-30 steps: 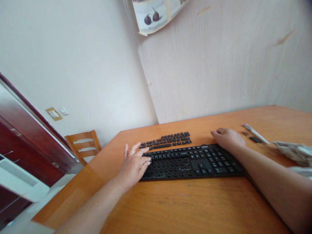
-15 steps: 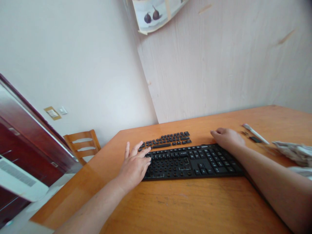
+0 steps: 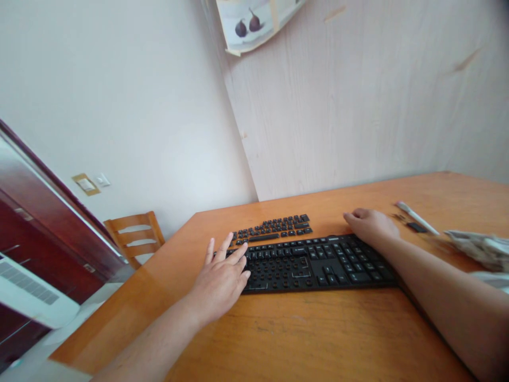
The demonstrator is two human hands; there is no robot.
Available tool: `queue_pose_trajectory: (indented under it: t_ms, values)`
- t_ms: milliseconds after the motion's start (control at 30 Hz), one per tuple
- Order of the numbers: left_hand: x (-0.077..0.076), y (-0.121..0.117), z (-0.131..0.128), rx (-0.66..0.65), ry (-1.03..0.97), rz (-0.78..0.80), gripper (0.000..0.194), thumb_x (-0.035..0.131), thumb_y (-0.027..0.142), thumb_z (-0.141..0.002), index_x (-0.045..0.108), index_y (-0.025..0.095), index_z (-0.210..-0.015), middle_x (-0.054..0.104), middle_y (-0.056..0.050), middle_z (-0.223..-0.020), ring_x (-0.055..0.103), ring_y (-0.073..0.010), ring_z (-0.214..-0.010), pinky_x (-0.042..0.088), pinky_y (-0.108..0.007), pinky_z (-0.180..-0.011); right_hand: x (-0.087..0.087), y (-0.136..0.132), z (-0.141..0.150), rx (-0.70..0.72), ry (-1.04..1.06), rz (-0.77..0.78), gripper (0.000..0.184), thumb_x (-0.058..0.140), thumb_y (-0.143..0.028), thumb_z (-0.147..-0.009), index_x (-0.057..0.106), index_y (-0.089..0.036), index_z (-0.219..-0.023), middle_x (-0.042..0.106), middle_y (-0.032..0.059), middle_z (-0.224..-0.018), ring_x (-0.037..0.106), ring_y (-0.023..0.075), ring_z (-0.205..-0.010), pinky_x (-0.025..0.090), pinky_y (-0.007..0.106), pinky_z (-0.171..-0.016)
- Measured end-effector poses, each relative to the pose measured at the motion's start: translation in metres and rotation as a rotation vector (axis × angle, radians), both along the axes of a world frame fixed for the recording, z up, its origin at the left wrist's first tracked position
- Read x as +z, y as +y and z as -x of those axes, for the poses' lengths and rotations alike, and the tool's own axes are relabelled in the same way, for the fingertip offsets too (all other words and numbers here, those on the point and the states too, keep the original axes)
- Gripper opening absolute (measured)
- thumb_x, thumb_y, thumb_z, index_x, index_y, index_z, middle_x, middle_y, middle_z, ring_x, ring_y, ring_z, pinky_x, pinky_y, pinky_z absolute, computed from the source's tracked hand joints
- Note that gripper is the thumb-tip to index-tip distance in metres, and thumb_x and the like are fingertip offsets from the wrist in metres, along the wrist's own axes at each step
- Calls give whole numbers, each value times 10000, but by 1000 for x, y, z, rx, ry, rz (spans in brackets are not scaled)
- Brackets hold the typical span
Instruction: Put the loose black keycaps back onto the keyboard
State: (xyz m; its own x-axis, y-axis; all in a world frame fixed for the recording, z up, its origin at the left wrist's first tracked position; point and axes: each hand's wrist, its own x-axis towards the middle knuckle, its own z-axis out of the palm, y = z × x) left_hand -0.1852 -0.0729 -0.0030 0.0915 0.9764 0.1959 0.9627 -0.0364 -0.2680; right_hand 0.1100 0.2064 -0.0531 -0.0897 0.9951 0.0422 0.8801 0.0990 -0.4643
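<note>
Black keyboard [image 3: 314, 264] | its left end — under left grip [image 3: 220, 280]

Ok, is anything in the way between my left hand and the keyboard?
Nothing visible is: your left hand is spread over the left end of the keyboard. The loose keycaps lie past the keyboard's far edge, not between them.

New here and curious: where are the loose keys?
In the head view, the loose keys lie on the table, beyond the left half of the keyboard, near the left hand.
</note>
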Motion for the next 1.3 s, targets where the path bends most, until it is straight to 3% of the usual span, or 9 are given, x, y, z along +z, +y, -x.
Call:
queue_pose_trajectory:
  t_ms: [333,567,767,1300]
  values:
    - [-1,-1,-6,32,-4,42,516,331,529,-987,666,223,-1232,401,-2,-1556,54,-324,-1520,-32,-648,-1201,-2,1,0,0,18,-10,525,357,-597,-872,731,-231,-917,707,161,-1018,638,339,-950,431,379,-665]
    - [5,-3,-1,88,-73,92,578,357,635,-939,653,268,-1274,359,-13,-1577,31,-387,-1508,-2,-711,-1157,0,0,0,7,23,-8,526,351,-590,-876,733,-232,-930,705,162,-1021,637,339,-963,439,383,-684]
    - [8,-10,3,141,-118,-17,509,386,605,-944,664,308,-1249,395,-10,-1563,62,-365,-1512,19,-681,-1171,-2,1,0,15,16,-1,530,334,-596,-876,717,-236,-941,701,157,-1061,636,341,-990,441,382,-694]
    - [6,-10,1,157,-174,39,512,406,656,-912,684,308,-1166,425,-18,-1547,88,-361,-1510,-6,-688,-1162,-1,1,0,9,20,9,523,342,-592,-876,721,-236,-928,703,157,-1040,638,339,-982,447,381,-694]
